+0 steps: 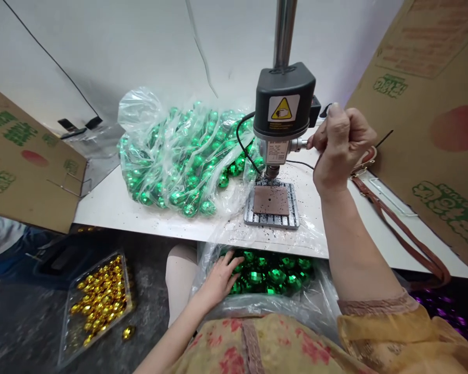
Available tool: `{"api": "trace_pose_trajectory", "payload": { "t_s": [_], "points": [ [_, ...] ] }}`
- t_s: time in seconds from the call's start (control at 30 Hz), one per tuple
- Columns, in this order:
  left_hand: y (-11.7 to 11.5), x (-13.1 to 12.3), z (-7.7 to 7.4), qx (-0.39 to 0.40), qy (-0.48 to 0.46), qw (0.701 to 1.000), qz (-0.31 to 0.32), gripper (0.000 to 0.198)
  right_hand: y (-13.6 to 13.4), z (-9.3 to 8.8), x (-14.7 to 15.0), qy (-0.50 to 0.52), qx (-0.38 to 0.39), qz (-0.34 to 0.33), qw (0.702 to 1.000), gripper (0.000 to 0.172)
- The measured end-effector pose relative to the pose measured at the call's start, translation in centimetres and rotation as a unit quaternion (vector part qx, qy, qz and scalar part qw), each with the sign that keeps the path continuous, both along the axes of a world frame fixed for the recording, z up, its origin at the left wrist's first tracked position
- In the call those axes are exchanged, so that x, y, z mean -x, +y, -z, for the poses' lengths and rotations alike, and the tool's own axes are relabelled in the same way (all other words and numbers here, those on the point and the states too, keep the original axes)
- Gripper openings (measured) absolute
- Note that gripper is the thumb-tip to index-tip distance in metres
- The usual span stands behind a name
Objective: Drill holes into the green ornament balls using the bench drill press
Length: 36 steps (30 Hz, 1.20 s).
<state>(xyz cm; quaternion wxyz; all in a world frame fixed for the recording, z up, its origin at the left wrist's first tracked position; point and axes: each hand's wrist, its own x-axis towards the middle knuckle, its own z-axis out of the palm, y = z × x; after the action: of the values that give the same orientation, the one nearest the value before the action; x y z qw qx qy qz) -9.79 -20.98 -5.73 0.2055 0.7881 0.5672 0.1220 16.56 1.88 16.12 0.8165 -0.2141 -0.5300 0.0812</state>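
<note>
Sat at a white table (113,208) against a pale wall, hemmed in by cardboard sheets (432,104) on both sides. Faced a small bench press (284,104) with a brown plate (272,201) on its slotted base, bare under the spindle, and a clear bag of green balls (179,156) just beside it. Judged this as the fetching step. Reached with the left hand (218,278) below the table edge into a second open bag of green balls (273,275) on the lap, fingers spread and lying on the balls, none pinched. Held the press lever (302,144) in the right hand (341,143), fist closed round it, wrist raised, forearm angled up across the table. Would call next, on this reading, for a firm pinch on one ball and a lift to the plate, lever up meanwhile. Noted a tray of gold balls (97,298) on the floor, well apart.
</note>
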Motion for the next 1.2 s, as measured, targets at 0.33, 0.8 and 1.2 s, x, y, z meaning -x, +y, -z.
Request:
{"api": "trace_pose_trajectory", "payload": {
  "t_s": [0.33, 0.8, 1.2],
  "points": [
    [0.2, 0.6, 4.0, 0.007, 0.059, 0.996, -0.064, 0.057, -1.8, -0.6, 0.6, 0.064, 0.032, -0.067, 0.995, 0.049],
    [-0.5, -0.2, 4.5, 0.056, 0.098, 0.987, -0.118, 0.049, -2.6, -0.6, 0.6, 0.074, 0.072, -0.075, 0.992, 0.044],
    [-1.2, -1.4, -0.8, 0.166, 0.129, 0.973, -0.099, 0.082, -2.8, -0.6, 0.8, 0.072, 0.084, -0.070, 0.991, 0.046]
  ]
}}
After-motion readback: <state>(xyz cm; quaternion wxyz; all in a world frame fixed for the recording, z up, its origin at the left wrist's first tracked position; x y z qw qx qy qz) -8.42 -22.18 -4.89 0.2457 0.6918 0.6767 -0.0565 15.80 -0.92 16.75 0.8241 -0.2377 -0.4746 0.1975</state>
